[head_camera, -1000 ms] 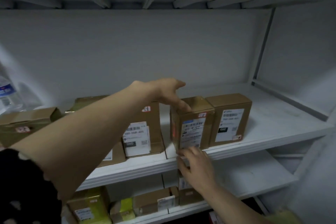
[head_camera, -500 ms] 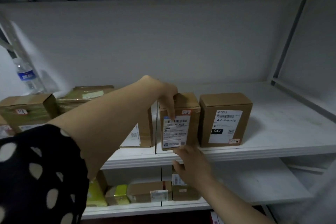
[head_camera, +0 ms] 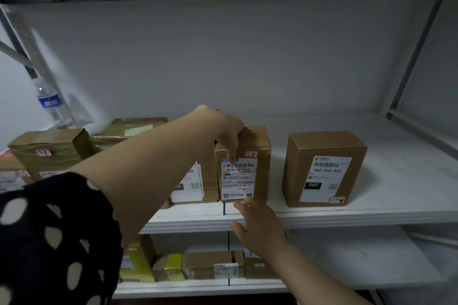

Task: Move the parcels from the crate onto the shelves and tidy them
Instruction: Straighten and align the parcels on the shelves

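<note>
The small brown parcel [head_camera: 257, 171] stands upright near the front edge of the middle shelf [head_camera: 371, 214], its white barcode label facing outward. The left hand [head_camera: 226, 129] is draped over the parcel's top left corner, fingers curled down over the edge so that it grips the box, and one finger [head_camera: 231, 156] runs down the front face onto the top of the label. The right hand [head_camera: 260, 226] reaches up from below with its fingers nearly straight and loosely spread. Its fingertips [head_camera: 241, 205] touch the bottom edge of the parcel where it meets the shelf lip, and it holds nothing.

Just left of the parcel, partly behind the left forearm, is a wider labelled parcel [head_camera: 198, 181], touching or almost touching it. To the right, apart by a clear gap, stands a parcel marked 060 [head_camera: 322, 153]. Farther left are taped cartons [head_camera: 49, 146], with a water bottle [head_camera: 49, 104] behind them. The lower shelf [head_camera: 347, 255] carries more small parcels [head_camera: 210, 261]. A black spotted sleeve [head_camera: 49, 242] covers the left upper arm.
</note>
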`<action>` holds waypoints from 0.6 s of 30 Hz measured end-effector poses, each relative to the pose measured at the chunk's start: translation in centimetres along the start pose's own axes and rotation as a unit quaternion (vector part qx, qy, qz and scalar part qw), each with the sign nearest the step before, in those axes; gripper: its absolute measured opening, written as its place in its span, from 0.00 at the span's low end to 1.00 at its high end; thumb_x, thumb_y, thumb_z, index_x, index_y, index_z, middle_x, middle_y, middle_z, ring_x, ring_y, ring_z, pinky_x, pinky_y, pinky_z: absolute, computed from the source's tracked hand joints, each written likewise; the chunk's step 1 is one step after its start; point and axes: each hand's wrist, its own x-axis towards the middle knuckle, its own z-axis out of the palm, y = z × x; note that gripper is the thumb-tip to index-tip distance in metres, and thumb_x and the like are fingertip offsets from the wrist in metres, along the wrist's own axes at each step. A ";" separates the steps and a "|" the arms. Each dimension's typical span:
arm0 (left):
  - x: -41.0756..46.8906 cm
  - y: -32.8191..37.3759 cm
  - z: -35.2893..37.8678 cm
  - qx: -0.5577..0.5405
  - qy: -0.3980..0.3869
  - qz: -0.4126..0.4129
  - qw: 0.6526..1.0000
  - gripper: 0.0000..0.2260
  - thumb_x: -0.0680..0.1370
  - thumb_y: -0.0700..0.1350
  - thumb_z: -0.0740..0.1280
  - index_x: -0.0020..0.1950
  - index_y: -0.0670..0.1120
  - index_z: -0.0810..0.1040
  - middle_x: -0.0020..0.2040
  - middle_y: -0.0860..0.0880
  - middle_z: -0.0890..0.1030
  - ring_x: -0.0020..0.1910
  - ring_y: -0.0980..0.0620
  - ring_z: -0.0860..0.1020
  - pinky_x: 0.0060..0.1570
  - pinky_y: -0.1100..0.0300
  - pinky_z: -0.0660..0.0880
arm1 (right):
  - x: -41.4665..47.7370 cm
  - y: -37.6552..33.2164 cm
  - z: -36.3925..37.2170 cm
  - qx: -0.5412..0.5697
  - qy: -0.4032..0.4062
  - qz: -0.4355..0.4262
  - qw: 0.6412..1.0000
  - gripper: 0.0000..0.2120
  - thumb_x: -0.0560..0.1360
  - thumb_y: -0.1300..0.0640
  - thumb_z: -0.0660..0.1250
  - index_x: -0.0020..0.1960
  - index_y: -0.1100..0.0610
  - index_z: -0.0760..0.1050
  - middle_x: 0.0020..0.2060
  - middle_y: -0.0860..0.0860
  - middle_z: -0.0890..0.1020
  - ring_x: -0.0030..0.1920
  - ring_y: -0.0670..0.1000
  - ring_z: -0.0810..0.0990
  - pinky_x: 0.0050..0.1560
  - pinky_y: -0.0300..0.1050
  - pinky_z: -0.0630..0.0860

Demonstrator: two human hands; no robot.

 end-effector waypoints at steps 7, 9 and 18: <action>-0.8 -0.6 -0.2 0.008 0.001 -0.017 1.000 0.51 0.47 0.73 0.72 0.66 0.56 0.64 0.60 0.54 0.76 0.60 0.47 0.75 0.64 0.39 0.65 | -0.9 0.5 -0.1 0.010 0.032 0.014 0.999 0.22 0.80 0.45 0.56 0.72 0.49 0.64 0.71 0.46 0.67 0.71 0.48 0.63 0.69 0.44 0.61; -0.7 -0.6 -0.4 0.009 0.021 -0.027 0.999 0.67 0.37 0.79 0.65 0.73 0.56 0.54 0.70 0.51 0.70 0.69 0.44 0.68 0.67 0.36 0.60 | -1.9 1.1 -0.8 0.025 0.062 0.029 0.997 0.21 0.79 0.46 0.58 0.71 0.48 0.66 0.69 0.46 0.69 0.70 0.48 0.65 0.67 0.44 0.63; -0.5 11.1 -4.4 -0.107 0.086 0.144 0.980 0.47 0.69 0.61 0.72 0.78 0.48 0.50 0.77 0.48 0.57 0.75 0.46 0.58 0.72 0.53 0.56 | -6.1 6.7 -4.4 0.042 0.162 0.113 0.979 0.14 0.76 0.51 0.65 0.61 0.50 0.77 0.58 0.48 0.77 0.61 0.50 0.74 0.59 0.42 0.70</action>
